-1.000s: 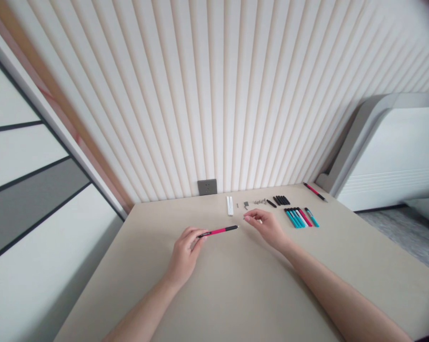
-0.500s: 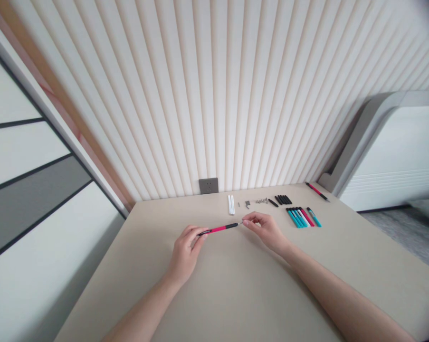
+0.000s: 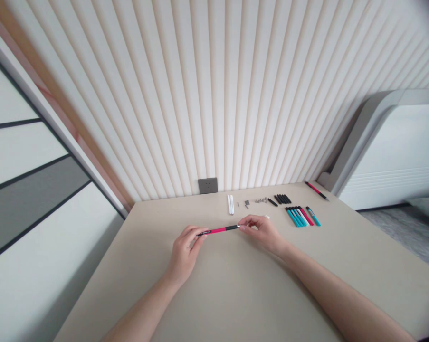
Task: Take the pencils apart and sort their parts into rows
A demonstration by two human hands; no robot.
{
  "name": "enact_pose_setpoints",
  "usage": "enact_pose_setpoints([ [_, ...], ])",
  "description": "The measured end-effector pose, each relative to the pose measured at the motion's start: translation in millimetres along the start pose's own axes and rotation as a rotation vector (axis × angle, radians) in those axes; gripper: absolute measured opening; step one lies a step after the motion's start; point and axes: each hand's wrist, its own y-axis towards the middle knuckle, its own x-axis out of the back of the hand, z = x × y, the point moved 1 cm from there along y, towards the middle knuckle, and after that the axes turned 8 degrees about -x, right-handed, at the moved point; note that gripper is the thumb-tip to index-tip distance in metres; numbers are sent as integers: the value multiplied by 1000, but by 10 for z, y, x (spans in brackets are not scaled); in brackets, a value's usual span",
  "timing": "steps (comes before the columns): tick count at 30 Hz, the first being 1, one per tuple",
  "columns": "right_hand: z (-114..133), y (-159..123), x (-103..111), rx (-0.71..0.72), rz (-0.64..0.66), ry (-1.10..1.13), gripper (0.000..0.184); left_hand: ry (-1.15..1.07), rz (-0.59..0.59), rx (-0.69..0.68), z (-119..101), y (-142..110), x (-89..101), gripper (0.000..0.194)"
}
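A red and black pen [image 3: 218,230] is held level above the table, its black grip toward the right. My left hand [image 3: 186,249] is closed on its rear end, fingertips around the black part there. At the front end, my right hand [image 3: 260,232] pinches a small silver pen tip [image 3: 239,226], mostly covered by the fingertips and meeting the end of the black grip. Whether the tip is fully seated I cannot tell. Beyond the hands lie white refills [image 3: 230,204], small metal clips [image 3: 247,204] and a row of silver cone tips [image 3: 261,200].
Several black grips [image 3: 282,199] lie at the back, with one set apart at an angle [image 3: 272,202]. Teal, white and red pen barrels [image 3: 300,216] form a row at right. Another red and black pen [image 3: 317,191] rests near the far right corner. A wall socket [image 3: 207,185] is behind the table [image 3: 221,289].
My right hand has shifted slightly left and down, bringing the silver tip against the pen's front end; less of the tip shows. My left hand keeps its hold.
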Motion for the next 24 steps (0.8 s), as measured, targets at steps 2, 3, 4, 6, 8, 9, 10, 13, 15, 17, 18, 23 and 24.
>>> enact_pose_setpoints([
  [2,4,-3,0,-2,1,-14,27,-5,8,-1,12,-4,-1,16],
  [3,4,-6,-2,-6,5,-25,27,-7,13,-1,15,-5,-1,16],
  [4,3,-10,-4,-11,10,-39,27,-7,15,0,16,-5,0,16],
  [6,-3,-19,-12,-25,13,-75,29,-5,17,3,9,0,3,16],
  [8,-9,-27,-23,-38,19,-118,33,-2,16,7,-1,7,6,16],
  [9,-11,-31,-28,-42,23,-139,35,0,15,8,-5,11,7,16],
  [10,-12,-34,-34,-42,29,-158,37,2,15,9,-7,14,6,16],
  [13,-3,-42,-45,-19,40,-179,42,4,20,17,2,15,-1,16],
  [15,13,-48,-47,13,40,-169,43,-1,26,23,11,10,-6,17],
  [17,30,-54,-43,39,38,-153,37,-7,28,28,16,4,-9,16],
  [18,36,-57,-40,49,34,-144,33,-9,30,29,16,2,-9,16],
  [23,43,-60,-29,50,7,-140,26,-20,43,30,3,1,0,16],
  [24,45,-60,-28,40,10,-155,25,-23,45,27,1,2,2,17],
])
